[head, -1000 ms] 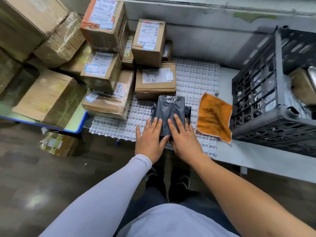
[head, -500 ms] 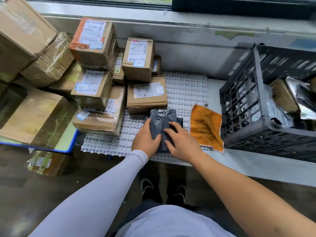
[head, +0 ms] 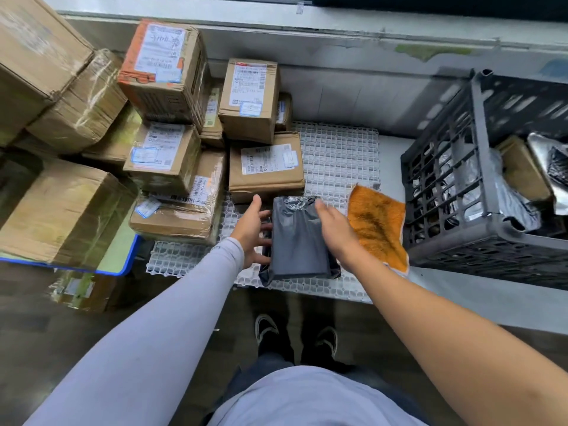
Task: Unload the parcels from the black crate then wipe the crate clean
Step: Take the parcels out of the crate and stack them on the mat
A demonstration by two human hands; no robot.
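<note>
Orange cloth (head: 376, 227), black crate (head: 479, 192), grey parcel (head: 299, 241).

Count: one black crate (head: 479, 192), one orange cloth (head: 376, 227), one grey bag (head: 298, 238) on one white grid mat (head: 338, 155). Two hands: left (head: 252, 230), right (head: 333, 230). Cardboard boxes (head: 266, 167) stacked at left: at least ten, exact number unclear.

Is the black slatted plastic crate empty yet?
No. The black slatted plastic crate holds a brown box and silvery bags.

surface: grey ledge (head: 461, 290) | on it: white grid mat (head: 338, 155), black crate (head: 479, 210), orange cloth (head: 376, 229) (partly, apparently)
</note>
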